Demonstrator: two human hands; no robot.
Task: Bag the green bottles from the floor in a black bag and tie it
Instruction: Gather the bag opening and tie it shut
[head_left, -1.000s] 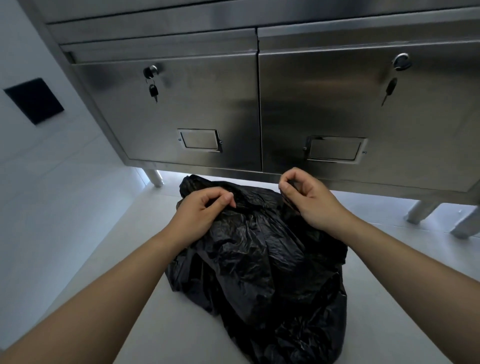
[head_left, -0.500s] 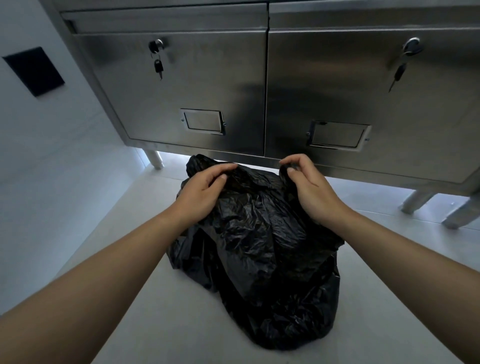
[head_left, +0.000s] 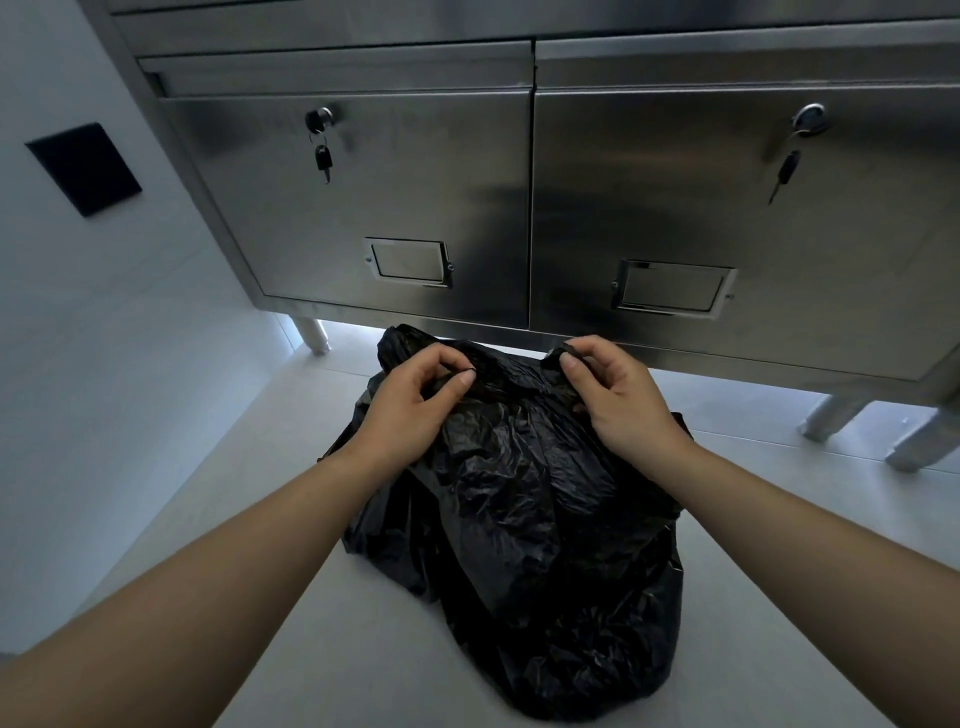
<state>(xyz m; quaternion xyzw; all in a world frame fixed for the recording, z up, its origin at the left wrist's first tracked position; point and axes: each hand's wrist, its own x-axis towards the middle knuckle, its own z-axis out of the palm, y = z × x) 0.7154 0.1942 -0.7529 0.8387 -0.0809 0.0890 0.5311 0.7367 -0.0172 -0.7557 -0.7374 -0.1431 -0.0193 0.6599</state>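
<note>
A black plastic bag (head_left: 524, 525) sits bulging on the pale floor (head_left: 260, 467) in the lower middle of the frame, its crumpled top reaching up toward the centre. The left hand (head_left: 410, 402), just left of centre, has its fingers curled and pinches a fold of the bag's top edge between thumb and fingertips. The right hand (head_left: 618, 395), just right of centre, likewise pinches the film at the bag's upper right corner. No bottles can be seen through the opaque plastic. Across the upper half stands a stainless steel cabinet (head_left: 530, 208) on short legs, with two doors, each with a lock and a hanging key (head_left: 323, 158). A black square panel (head_left: 84, 169) is set in the wall at upper left.
</note>
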